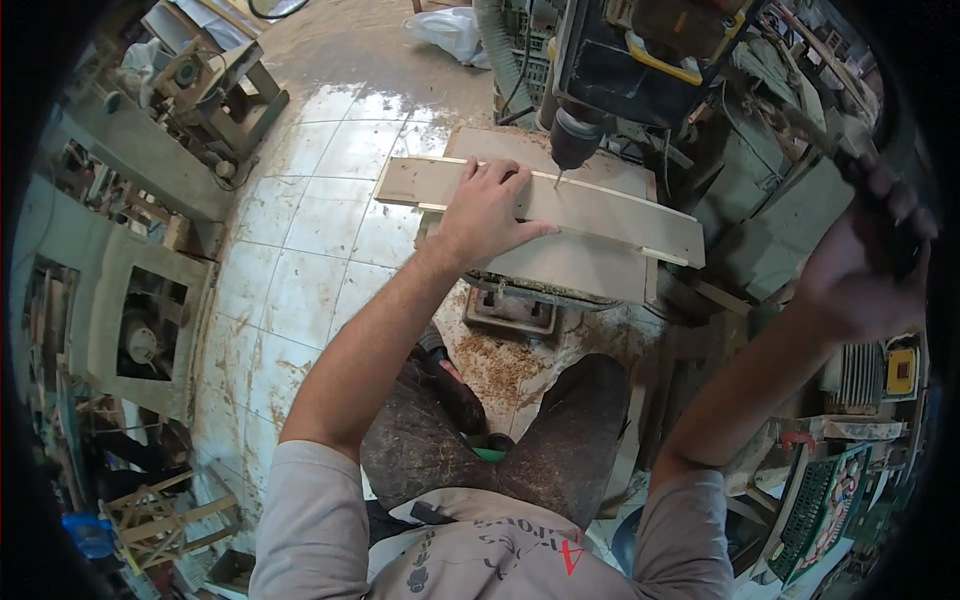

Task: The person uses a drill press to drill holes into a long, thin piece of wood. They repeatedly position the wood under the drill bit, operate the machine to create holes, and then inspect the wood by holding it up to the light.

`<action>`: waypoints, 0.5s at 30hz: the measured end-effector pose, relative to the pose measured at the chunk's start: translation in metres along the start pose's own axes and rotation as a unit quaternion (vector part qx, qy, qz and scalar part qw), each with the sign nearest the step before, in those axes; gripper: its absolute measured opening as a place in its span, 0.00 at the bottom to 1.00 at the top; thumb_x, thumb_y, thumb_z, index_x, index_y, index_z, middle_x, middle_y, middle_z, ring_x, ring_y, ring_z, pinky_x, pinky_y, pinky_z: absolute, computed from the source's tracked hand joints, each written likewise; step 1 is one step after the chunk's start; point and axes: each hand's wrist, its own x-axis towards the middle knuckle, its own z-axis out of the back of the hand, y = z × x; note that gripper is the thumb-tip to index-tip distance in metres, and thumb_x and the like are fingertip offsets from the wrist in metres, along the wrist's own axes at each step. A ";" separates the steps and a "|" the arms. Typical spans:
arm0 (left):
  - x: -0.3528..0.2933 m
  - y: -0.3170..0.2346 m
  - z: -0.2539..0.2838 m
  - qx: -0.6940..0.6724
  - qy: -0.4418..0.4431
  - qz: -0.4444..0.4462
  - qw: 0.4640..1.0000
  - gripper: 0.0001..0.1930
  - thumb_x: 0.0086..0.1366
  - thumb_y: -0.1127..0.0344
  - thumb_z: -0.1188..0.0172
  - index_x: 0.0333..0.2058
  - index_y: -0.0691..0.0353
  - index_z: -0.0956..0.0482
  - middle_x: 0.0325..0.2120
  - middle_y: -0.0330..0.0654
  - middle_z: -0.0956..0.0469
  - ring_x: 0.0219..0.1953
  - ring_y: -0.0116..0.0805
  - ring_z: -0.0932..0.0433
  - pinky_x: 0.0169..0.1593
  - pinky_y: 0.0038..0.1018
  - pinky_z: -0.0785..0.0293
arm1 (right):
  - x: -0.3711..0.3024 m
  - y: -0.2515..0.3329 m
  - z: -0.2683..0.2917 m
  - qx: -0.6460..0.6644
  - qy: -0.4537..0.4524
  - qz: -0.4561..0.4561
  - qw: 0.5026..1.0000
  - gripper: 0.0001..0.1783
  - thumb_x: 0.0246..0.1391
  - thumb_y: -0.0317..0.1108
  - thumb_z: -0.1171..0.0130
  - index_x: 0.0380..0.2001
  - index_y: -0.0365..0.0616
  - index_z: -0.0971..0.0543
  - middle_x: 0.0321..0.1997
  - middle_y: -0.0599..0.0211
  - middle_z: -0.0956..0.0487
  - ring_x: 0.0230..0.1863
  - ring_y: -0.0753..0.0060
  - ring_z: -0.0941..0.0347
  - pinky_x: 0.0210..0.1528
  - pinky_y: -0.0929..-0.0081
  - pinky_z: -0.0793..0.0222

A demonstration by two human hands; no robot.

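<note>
A long, flat wooden board (620, 218) with pale strips along its edges lies across the drill press table (590, 272). My left hand (485, 212) grips the board left of the bit, fingers over its far edge and thumb stretched along the near side. Above the board hangs the dark drill chuck (577, 140). Its thin drill bit (558, 180) points down at the far part of the board; whether the tip touches the wood I cannot tell. At the far right, my right hand (850, 265) is closed around the black lever handle (888, 215) of the drill press.
Sawdust and wood shavings (510, 365) cover the tiled floor (310, 220) below the table. Workshop machines (215, 95) stand along the left. On the right are a green crate (820, 510) and a yellow switch box (901, 372). A plastic bag (450, 38) lies at the back.
</note>
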 end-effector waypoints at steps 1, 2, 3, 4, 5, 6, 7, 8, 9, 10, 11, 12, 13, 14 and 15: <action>-0.001 0.000 0.001 0.004 -0.001 0.001 1.000 0.39 0.50 0.41 0.33 0.51 0.69 0.28 0.50 0.49 0.30 0.54 0.47 0.32 0.64 0.46 0.45 | -0.011 0.002 -0.002 0.010 -0.015 -0.004 1.000 0.22 0.61 0.42 0.65 0.36 0.38 0.25 0.36 0.55 0.24 0.45 0.51 0.27 0.58 0.47 0.38; -0.002 0.000 0.001 0.008 -0.002 0.001 1.000 0.39 0.50 0.42 0.33 0.51 0.69 0.28 0.50 0.49 0.30 0.54 0.47 0.32 0.64 0.46 0.44 | -0.021 0.003 -0.004 0.021 -0.030 -0.008 0.999 0.22 0.61 0.40 0.66 0.35 0.38 0.24 0.37 0.55 0.24 0.47 0.49 0.28 0.60 0.44 0.40; -0.003 0.001 0.000 0.011 -0.003 0.004 1.000 0.39 0.50 0.42 0.33 0.51 0.69 0.28 0.50 0.49 0.30 0.54 0.47 0.32 0.64 0.46 0.44 | -0.030 0.005 -0.006 0.037 -0.055 -0.024 0.998 0.21 0.60 0.39 0.66 0.34 0.38 0.24 0.38 0.55 0.23 0.51 0.47 0.29 0.63 0.42 0.43; -0.003 0.001 0.000 0.011 -0.005 0.001 1.000 0.39 0.50 0.42 0.33 0.51 0.69 0.28 0.50 0.49 0.30 0.55 0.47 0.32 0.64 0.45 0.44 | -0.038 0.005 -0.010 0.036 -0.072 -0.024 0.996 0.20 0.59 0.39 0.65 0.33 0.39 0.24 0.39 0.56 0.23 0.52 0.46 0.30 0.65 0.41 0.46; -0.002 0.000 0.000 0.010 -0.007 -0.001 1.000 0.39 0.50 0.42 0.33 0.51 0.69 0.28 0.50 0.49 0.30 0.55 0.47 0.33 0.63 0.45 0.44 | -0.046 0.005 -0.015 0.035 -0.090 -0.024 0.995 0.19 0.59 0.38 0.64 0.31 0.39 0.24 0.40 0.56 0.23 0.54 0.45 0.31 0.67 0.40 0.49; -0.002 0.001 -0.001 0.007 -0.002 -0.002 1.000 0.39 0.50 0.42 0.33 0.51 0.69 0.28 0.50 0.49 0.30 0.55 0.47 0.33 0.64 0.45 0.44 | -0.056 0.004 -0.019 0.035 -0.107 -0.025 0.993 0.18 0.58 0.37 0.64 0.30 0.40 0.24 0.41 0.57 0.23 0.56 0.44 0.32 0.69 0.39 0.52; -0.001 0.001 0.000 0.003 0.001 -0.002 1.000 0.39 0.50 0.42 0.33 0.51 0.69 0.28 0.50 0.50 0.30 0.55 0.47 0.33 0.64 0.45 0.45 | -0.068 0.002 -0.023 0.056 -0.101 -0.015 0.993 0.18 0.58 0.37 0.63 0.29 0.40 0.24 0.42 0.57 0.23 0.56 0.44 0.32 0.69 0.40 0.53; 0.001 0.000 0.000 -0.001 0.003 -0.003 1.000 0.39 0.50 0.42 0.33 0.51 0.69 0.28 0.50 0.50 0.30 0.55 0.47 0.33 0.64 0.46 0.45 | -0.081 0.001 -0.026 0.077 -0.094 -0.006 0.993 0.18 0.57 0.37 0.63 0.28 0.40 0.25 0.42 0.57 0.23 0.57 0.44 0.32 0.70 0.40 0.55; -0.005 0.003 0.002 0.001 0.007 0.009 1.000 0.39 0.51 0.42 0.33 0.51 0.69 0.28 0.50 0.50 0.30 0.56 0.47 0.33 0.65 0.46 0.46 | -0.095 -0.007 -0.031 0.077 -0.114 -0.013 0.990 0.16 0.57 0.38 0.63 0.27 0.41 0.27 0.41 0.56 0.23 0.57 0.42 0.33 0.70 0.40 0.57; -0.004 0.002 0.003 -0.005 0.011 0.010 1.000 0.39 0.51 0.42 0.33 0.51 0.69 0.28 0.50 0.50 0.30 0.56 0.47 0.33 0.65 0.46 0.47 | -0.107 -0.009 -0.034 0.064 -0.134 -0.017 0.989 0.15 0.56 0.38 0.62 0.25 0.41 0.29 0.40 0.55 0.23 0.58 0.41 0.34 0.71 0.40 0.59; -0.002 0.001 0.004 -0.010 0.014 0.012 1.000 0.39 0.51 0.42 0.33 0.51 0.69 0.28 0.50 0.50 0.30 0.56 0.47 0.34 0.66 0.47 0.47 | -0.117 -0.009 -0.038 0.048 -0.165 -0.021 0.985 0.15 0.56 0.39 0.62 0.24 0.42 0.31 0.37 0.54 0.23 0.59 0.38 0.34 0.70 0.39 0.59; -0.002 -0.001 0.004 -0.005 0.015 0.013 1.000 0.39 0.51 0.42 0.33 0.51 0.69 0.28 0.50 0.50 0.30 0.56 0.47 0.33 0.66 0.47 0.48 | -0.122 -0.008 -0.041 0.029 -0.198 -0.027 0.979 0.14 0.55 0.39 0.61 0.23 0.42 0.32 0.35 0.53 0.23 0.60 0.35 0.35 0.69 0.38 0.59; -0.001 -0.002 0.004 0.001 0.015 0.015 1.000 0.39 0.51 0.42 0.33 0.51 0.69 0.28 0.50 0.49 0.30 0.56 0.47 0.33 0.66 0.47 0.48 | -0.121 -0.007 -0.042 0.021 -0.206 -0.029 0.978 0.14 0.55 0.39 0.61 0.23 0.43 0.33 0.33 0.53 0.24 0.59 0.37 0.34 0.69 0.38 0.59; -0.002 -0.003 0.004 0.007 0.016 0.017 1.000 0.39 0.51 0.42 0.33 0.52 0.69 0.28 0.50 0.49 0.30 0.56 0.47 0.33 0.66 0.47 0.48 | -0.120 -0.009 -0.041 0.024 -0.194 -0.029 0.980 0.14 0.55 0.39 0.61 0.23 0.43 0.33 0.33 0.53 0.24 0.56 0.39 0.33 0.69 0.38 0.58; -0.001 -0.002 0.005 0.006 0.015 0.014 1.000 0.39 0.51 0.42 0.34 0.52 0.69 0.28 0.50 0.49 0.30 0.56 0.47 0.33 0.66 0.48 0.48 | -0.116 -0.011 -0.038 0.026 -0.178 -0.024 0.983 0.14 0.55 0.39 0.61 0.22 0.43 0.33 0.32 0.53 0.24 0.54 0.40 0.31 0.69 0.39 0.58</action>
